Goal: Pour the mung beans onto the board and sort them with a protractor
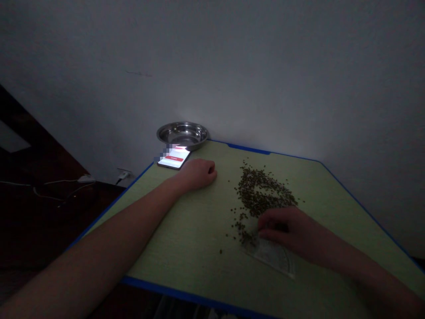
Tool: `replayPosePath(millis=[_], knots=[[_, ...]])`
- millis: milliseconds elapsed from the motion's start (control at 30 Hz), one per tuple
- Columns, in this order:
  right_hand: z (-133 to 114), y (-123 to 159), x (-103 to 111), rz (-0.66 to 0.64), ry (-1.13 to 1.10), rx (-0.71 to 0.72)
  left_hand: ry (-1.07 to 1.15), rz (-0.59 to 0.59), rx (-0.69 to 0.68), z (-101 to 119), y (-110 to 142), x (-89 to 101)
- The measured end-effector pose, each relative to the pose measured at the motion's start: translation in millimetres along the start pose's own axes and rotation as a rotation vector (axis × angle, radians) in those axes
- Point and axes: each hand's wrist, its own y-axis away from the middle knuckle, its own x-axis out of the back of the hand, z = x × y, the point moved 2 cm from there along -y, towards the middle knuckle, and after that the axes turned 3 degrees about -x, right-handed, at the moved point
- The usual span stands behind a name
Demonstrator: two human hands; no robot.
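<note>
Small dark seeds or beans lie in a loose ring-shaped spread on the pale green tabletop, with several strays at its left and near side. My right hand is at the near edge of this spread, fingers and thumb pinched together. Under and beside it lies a clear, flat plastic piece with a curved edge, like a protractor, which the fingertips seem to grip at its far end. My left hand rests on the table in a loose fist, close to a lit smartphone. Nothing shows in that fist.
A shiny metal bowl stands at the far left corner, behind the phone. Blue edging borders the table, and a plain wall rises behind it. Cables and a plug are at the lower left, beyond the table.
</note>
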Motion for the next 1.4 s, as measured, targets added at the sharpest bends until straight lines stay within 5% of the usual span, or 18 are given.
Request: replayPosePath(millis=[533, 867, 1100, 1400], knots=[[-16.2, -33.9, 13.2, 0.171, 0.209, 0.051, -0.025, -0.012, -0.029, -2.2, 0.3, -2.5], [-22.4, -23.0, 2.4, 0.135, 0.100, 0.167, -0.052, -0.020, -0.028, -1.4, -0.9, -1.6], [-6.0, -14.0, 13.6, 0.057, 0.023, 0.148, -0.029, -0.028, -0.019, -0.4, -0.3, 0.2], [-12.8, -17.3, 0.3, 0.044, 0.086, 0.133, -0.062, -0.033, -0.008, -0.6, -1.2, 0.1]])
